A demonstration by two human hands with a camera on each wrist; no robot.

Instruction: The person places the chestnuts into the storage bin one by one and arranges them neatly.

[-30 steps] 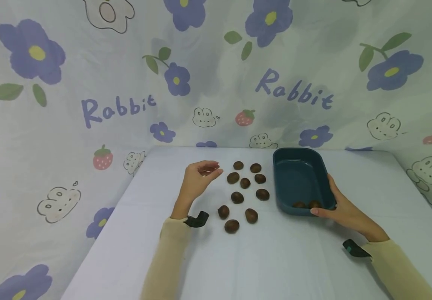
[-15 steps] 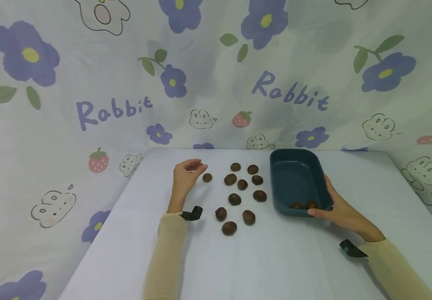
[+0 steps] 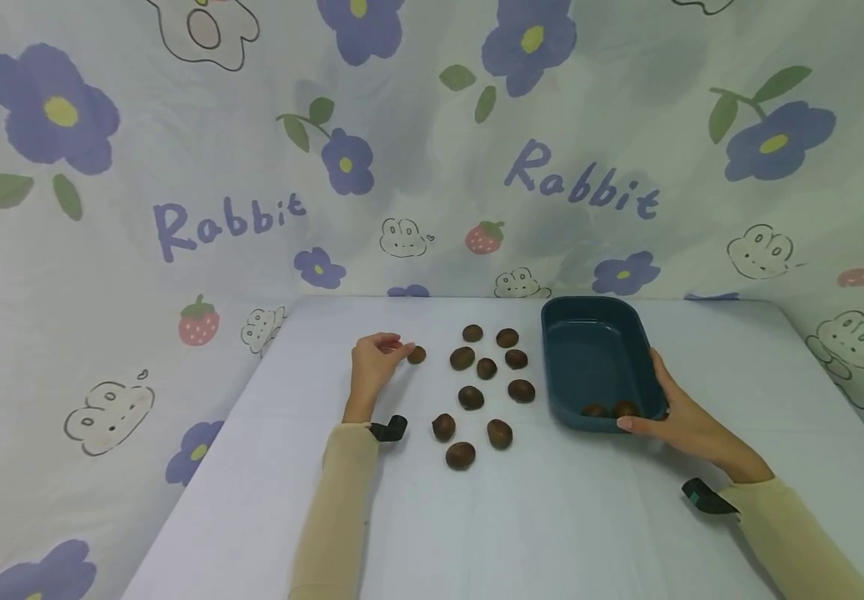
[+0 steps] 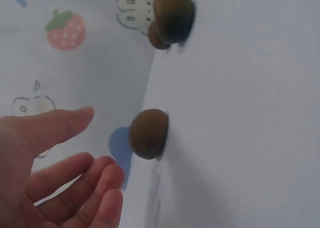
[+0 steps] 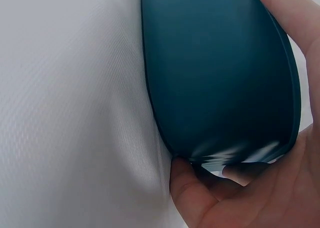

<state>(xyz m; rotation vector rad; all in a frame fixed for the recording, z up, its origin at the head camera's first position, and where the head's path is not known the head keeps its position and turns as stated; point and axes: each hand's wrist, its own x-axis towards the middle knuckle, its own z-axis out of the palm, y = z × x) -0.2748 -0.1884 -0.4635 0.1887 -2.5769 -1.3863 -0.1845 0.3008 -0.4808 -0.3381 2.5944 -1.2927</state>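
A lone chestnut [image 3: 417, 355] lies on the white table, just off the fingertips of my left hand [image 3: 376, 367]. In the left wrist view a gap shows between this chestnut [image 4: 149, 134] and the relaxed fingers and thumb of the left hand [image 4: 65, 173]. My right hand [image 3: 690, 421] grips the near right corner of a dark teal rectangular dish [image 3: 589, 358]. Two chestnuts [image 3: 625, 408] sit inside at the dish's near end, partly hidden by its wall. From the right wrist, the hand [image 5: 250, 198] is seen curled around the dish's side [image 5: 215, 78].
Several more chestnuts [image 3: 471, 397] are scattered on the table [image 3: 536, 525] between the left hand and the dish. A patterned cloth [image 3: 432, 150] with flowers and rabbits hangs behind and to the sides.
My left hand moved left, bringing the lone chestnut into view, then came slightly down and nearer to it. The right hand keeps its grip on the dish. The head view shifted slightly.
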